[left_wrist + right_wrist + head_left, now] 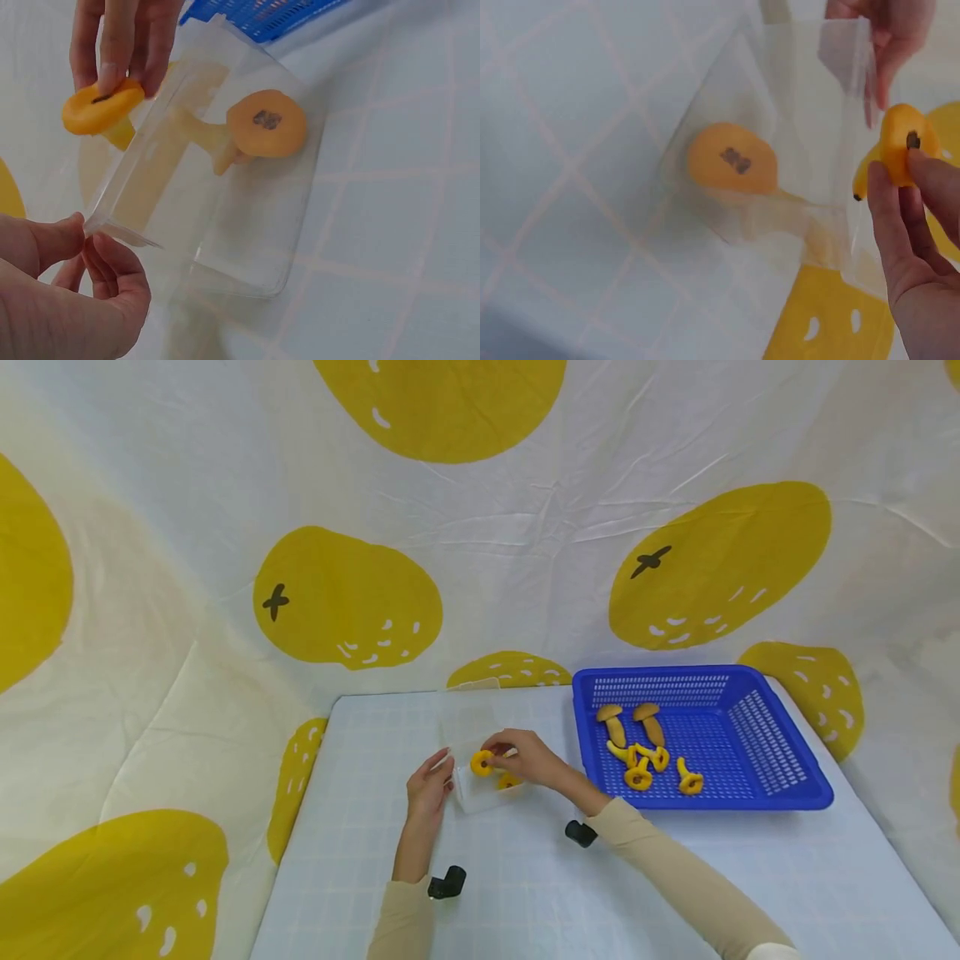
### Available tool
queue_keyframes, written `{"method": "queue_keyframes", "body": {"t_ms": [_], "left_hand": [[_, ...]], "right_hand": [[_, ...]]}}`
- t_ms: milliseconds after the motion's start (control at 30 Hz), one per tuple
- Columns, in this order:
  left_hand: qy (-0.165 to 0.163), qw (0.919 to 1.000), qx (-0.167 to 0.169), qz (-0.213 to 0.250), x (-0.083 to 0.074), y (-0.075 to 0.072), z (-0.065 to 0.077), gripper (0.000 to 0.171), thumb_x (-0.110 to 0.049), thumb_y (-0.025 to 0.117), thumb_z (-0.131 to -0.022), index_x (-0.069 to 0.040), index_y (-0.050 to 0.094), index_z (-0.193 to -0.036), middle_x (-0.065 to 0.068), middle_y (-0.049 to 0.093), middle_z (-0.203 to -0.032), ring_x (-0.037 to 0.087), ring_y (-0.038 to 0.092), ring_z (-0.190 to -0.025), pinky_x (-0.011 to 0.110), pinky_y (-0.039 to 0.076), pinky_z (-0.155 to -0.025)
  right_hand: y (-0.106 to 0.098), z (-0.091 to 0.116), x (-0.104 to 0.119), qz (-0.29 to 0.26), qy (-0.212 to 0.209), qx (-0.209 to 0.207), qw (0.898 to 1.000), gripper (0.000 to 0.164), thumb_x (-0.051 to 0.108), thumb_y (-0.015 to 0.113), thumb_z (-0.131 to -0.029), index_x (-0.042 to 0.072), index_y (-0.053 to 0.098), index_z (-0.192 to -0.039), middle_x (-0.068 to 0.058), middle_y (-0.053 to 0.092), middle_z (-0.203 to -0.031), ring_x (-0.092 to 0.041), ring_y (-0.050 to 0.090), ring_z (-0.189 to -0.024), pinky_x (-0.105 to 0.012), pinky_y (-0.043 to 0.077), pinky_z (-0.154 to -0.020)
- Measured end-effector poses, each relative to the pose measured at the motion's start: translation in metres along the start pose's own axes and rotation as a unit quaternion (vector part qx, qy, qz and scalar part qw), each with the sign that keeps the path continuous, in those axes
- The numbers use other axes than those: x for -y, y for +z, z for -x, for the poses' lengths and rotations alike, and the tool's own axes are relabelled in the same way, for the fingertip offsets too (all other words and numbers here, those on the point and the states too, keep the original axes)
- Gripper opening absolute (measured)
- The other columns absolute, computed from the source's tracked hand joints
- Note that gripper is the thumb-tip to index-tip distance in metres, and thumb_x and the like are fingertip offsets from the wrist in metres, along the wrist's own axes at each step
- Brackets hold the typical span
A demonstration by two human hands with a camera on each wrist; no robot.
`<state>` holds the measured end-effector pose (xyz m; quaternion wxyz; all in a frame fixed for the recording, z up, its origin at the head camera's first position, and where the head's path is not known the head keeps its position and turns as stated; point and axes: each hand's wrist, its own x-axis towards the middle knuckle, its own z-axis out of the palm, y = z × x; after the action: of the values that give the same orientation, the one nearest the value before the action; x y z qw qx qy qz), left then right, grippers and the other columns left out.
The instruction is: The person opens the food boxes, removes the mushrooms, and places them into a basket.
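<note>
A clear plastic box (477, 799) with its lid (468, 714) raised stands on the table in front of me. My left hand (427, 789) pinches the box's rim at its left corner, as the left wrist view shows. Between the thumb and fingers of my right hand (531, 760) is a yellow toy mushroom (901, 139), its round cap tilted up, held over the box opening. Inside the box lies another yellow toy mushroom (266, 124), seen through the clear wall with a dark patch on its cap; its stem reaches toward the back.
To the right sits a blue plastic basket (795, 777). In it lie two brown-capped mushrooms (651, 727) and several yellow mushrooms (690, 781). The table (525, 893) has a pale checked cover. A white curtain (510, 560) with yellow fruit prints hangs behind it.
</note>
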<state>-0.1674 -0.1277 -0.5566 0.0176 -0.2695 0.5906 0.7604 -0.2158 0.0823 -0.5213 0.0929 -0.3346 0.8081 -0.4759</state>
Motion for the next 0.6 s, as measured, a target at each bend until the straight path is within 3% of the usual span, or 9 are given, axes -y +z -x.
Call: {"method": "queue_keyframes", "body": {"t_ms": [167, 433, 600], "left_hand": [[-0.002, 0.9999, 0.013, 0.007, -0.002, -0.002, 0.001, 0.043, -0.013, 0.07, -0.099, -0.002, 0.062, -0.14, 0.014, 0.065, -0.116, 0.02, 0.058, -0.091, 0.02, 0.049, -0.071], [0.013, 0.9995, 0.017, 0.024, 0.003, -0.003, -0.003, 0.044, -0.01, 0.071, -0.098, 0.002, 0.061, -0.139, 0.002, 0.066, -0.099, 0.018, 0.06, -0.091, 0.019, 0.049, -0.068], [0.015, 0.9991, 0.022, 0.033, 0.003, -0.004, -0.004, 0.044, -0.008, 0.07, -0.098, 0.004, 0.06, -0.14, 0.001, 0.066, -0.096, 0.016, 0.061, -0.087, 0.019, 0.048, -0.067]], "right_hand": [[-0.014, 0.006, 0.003, -0.047, 0.041, -0.02, 0.998, 0.025, 0.012, 0.071, -0.098, 0.003, 0.071, -0.122, -0.008, 0.072, -0.11, -0.022, 0.066, -0.1, -0.044, 0.054, -0.097], [-0.041, 0.023, 0.011, -0.08, 0.059, -0.05, 0.994, 0.027, 0.013, 0.069, -0.1, 0.001, 0.069, -0.124, -0.01, 0.071, -0.109, -0.023, 0.067, -0.098, -0.028, 0.056, -0.089], [-0.059, 0.035, 0.015, -0.11, 0.081, -0.07, 0.988, 0.027, 0.011, 0.068, -0.101, 0.0, 0.068, -0.125, -0.012, 0.072, -0.108, -0.025, 0.07, -0.097, -0.028, 0.057, -0.088]]}}
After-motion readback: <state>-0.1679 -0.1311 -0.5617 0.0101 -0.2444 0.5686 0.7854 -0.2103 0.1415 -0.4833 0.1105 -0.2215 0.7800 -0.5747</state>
